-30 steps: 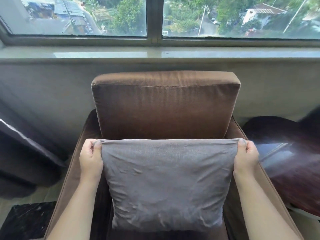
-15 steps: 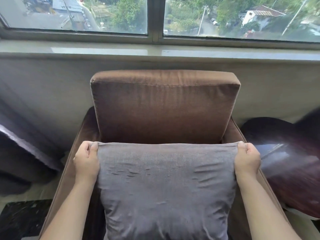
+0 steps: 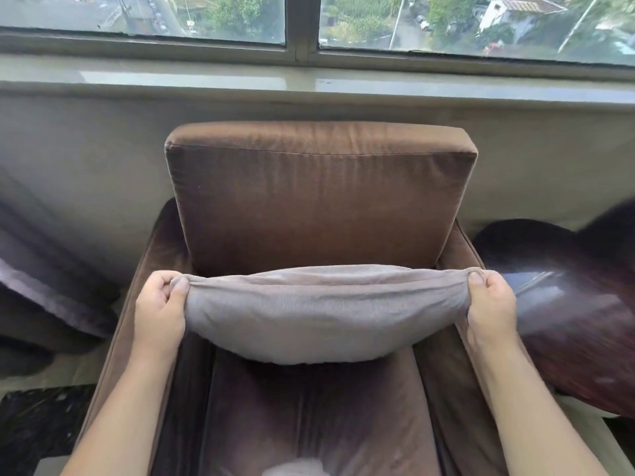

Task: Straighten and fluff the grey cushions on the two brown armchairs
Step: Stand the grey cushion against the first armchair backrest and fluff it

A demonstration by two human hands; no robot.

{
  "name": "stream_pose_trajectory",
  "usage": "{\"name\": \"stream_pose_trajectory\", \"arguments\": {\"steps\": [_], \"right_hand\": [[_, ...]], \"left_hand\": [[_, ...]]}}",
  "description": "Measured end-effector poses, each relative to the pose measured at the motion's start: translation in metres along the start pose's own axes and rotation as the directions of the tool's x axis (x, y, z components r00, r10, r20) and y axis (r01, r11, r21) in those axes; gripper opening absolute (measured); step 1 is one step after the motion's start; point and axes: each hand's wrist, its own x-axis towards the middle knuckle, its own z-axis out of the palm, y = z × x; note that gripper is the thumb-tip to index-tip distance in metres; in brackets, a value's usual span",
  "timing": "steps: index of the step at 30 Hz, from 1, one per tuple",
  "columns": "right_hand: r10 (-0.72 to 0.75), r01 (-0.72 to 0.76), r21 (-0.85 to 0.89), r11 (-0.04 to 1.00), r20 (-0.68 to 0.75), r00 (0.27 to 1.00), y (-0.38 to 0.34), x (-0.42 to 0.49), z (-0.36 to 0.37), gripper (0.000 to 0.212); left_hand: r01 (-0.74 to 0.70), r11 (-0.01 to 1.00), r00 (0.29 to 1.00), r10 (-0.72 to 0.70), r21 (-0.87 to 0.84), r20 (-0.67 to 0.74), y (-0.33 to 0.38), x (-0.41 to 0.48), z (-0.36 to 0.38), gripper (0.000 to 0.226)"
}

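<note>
A grey cushion (image 3: 326, 314) hangs in the air over the seat of a brown armchair (image 3: 319, 207), tipped so that I see its bulging edge. My left hand (image 3: 159, 310) pinches its left corner and my right hand (image 3: 489, 312) pinches its right corner. The cushion does not touch the seat (image 3: 309, 413) or the brown back pad behind it. Only one armchair is in view.
A dark glossy wooden table (image 3: 570, 310) stands close on the right of the armchair. A dark padded piece (image 3: 44, 280) lies on the left and a black marble surface (image 3: 31, 427) at the lower left. A window sill (image 3: 309, 77) runs along the wall behind.
The cushion faced me flat and hung low over the seat; now it is swung up and tipped nearly horizontal, leaving the seat uncovered. Both hands keep their corners.
</note>
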Motion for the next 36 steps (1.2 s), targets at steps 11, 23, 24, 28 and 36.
{"name": "stream_pose_trajectory", "arguments": {"steps": [11,23,24,28,36], "right_hand": [[-0.489,0.713,-0.46,0.53,0.522,0.699,-0.049,0.025,-0.035,0.011],[-0.332,0.538,-0.466,0.703,0.453,0.827,-0.038,0.026,-0.043,0.01],[-0.341,0.546,-0.47,0.694,0.454,0.823,-0.035,0.025,-0.043,0.009],[-0.335,0.48,-0.441,0.759,0.368,0.868,-0.02,0.017,-0.044,0.015],[-0.111,0.194,-0.464,0.864,0.2,0.973,-0.001,0.002,-0.019,0.017]], "left_hand": [[-0.346,0.823,0.851,0.075,0.45,0.519,0.049,0.048,-0.043,0.02],[-0.134,0.967,0.906,0.031,0.215,0.423,0.037,0.049,-0.051,0.023],[-0.13,0.968,0.897,0.022,0.217,0.441,0.037,0.048,-0.051,0.023],[-0.059,0.975,0.897,-0.042,0.213,0.44,0.024,0.041,-0.05,0.024],[-0.13,0.929,0.937,0.001,0.346,0.349,-0.001,0.038,-0.024,0.017]]}}
